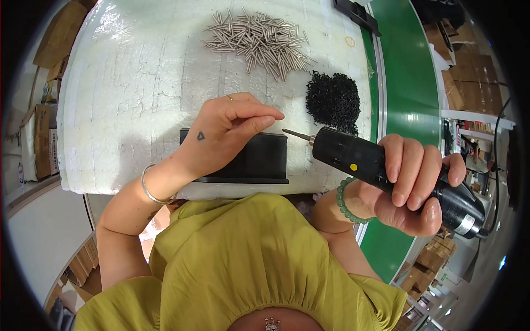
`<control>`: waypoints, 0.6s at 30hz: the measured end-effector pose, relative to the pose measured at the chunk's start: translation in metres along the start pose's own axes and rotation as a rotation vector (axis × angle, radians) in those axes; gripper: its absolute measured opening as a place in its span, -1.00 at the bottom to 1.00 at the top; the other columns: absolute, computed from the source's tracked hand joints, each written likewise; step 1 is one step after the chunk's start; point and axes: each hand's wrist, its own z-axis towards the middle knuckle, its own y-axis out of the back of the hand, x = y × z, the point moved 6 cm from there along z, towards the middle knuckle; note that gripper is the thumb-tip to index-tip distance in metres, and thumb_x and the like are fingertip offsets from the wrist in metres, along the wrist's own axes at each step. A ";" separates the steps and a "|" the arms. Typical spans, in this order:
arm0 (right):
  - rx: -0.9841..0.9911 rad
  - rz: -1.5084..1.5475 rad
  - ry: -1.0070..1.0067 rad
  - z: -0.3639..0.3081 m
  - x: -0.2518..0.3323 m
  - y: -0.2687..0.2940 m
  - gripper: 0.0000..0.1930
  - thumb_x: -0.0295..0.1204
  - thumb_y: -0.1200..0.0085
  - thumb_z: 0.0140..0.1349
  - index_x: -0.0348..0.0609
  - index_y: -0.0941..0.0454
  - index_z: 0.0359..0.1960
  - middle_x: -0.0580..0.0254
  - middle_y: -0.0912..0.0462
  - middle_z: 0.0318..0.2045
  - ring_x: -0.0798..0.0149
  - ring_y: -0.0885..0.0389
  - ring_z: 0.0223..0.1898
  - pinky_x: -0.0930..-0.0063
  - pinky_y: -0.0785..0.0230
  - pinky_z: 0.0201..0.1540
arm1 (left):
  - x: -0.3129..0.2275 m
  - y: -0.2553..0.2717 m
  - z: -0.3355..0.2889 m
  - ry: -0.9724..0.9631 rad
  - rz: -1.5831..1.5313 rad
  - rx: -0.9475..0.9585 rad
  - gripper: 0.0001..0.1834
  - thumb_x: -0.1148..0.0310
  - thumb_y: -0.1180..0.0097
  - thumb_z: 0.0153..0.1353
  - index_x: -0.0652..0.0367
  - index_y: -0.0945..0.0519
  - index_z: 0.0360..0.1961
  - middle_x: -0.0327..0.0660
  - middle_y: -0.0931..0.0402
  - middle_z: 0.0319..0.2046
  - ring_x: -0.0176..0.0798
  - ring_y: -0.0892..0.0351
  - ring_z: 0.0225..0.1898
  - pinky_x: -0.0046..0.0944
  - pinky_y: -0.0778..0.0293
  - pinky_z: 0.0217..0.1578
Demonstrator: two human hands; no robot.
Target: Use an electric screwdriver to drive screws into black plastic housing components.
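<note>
My right hand [411, 179] is wrapped round a black corded electric screwdriver [348, 157], whose thin bit points left. My left hand [223, 129] is closed, thumb and forefinger pinched together just left of the bit's tip. Whatever the pinch holds, if anything, is too small or hidden to make out. Below the left hand a long black part with raised edges [265, 160] lies at the near edge of the table, partly covered by the hand and wrist.
A heap of silver metal pins [259, 41] lies at the far middle of the white-covered table [127, 83]. A pile of small black pieces [333, 102] sits right of it. Beyond the table's right edge runs a green surface [408, 83]. Cardboard boxes [475, 71] stand at the far right.
</note>
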 end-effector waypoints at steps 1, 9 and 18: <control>0.002 0.000 -0.001 0.001 0.000 -0.002 -0.69 -0.47 -0.06 -0.06 -0.03 -0.38 -0.20 0.57 -0.42 -0.69 0.59 -0.38 -0.66 0.68 -0.22 -0.44 | -0.001 0.001 -0.003 0.014 -0.045 0.004 -0.83 0.47 -0.07 0.25 0.27 -0.63 -0.19 -0.23 -0.60 -0.38 -0.44 -0.53 -0.31 -0.46 -0.44 -0.25; 0.012 -0.049 0.116 0.002 0.003 -0.019 -0.69 -0.46 -0.10 -0.07 -0.01 -0.42 -0.21 0.59 -0.46 -0.67 0.62 -0.41 -0.65 0.69 -0.27 -0.40 | 0.013 -0.008 -0.010 0.352 -0.822 -0.066 -0.84 0.42 -0.05 0.28 0.28 -0.54 -0.19 -0.20 -0.59 -0.33 -0.37 -0.61 -0.32 -0.38 -0.59 -0.25; 0.057 -0.056 0.177 -0.002 0.004 -0.029 -0.68 -0.45 -0.14 -0.07 0.00 -0.41 -0.22 0.59 -0.45 -0.67 0.62 -0.40 -0.67 0.70 -0.27 -0.42 | 0.006 -0.031 -0.017 0.449 -1.320 -0.017 -0.79 0.27 -0.08 0.28 0.19 -0.54 -0.22 -0.27 -0.56 -0.33 -0.43 -0.56 -0.29 -0.43 -0.57 -0.22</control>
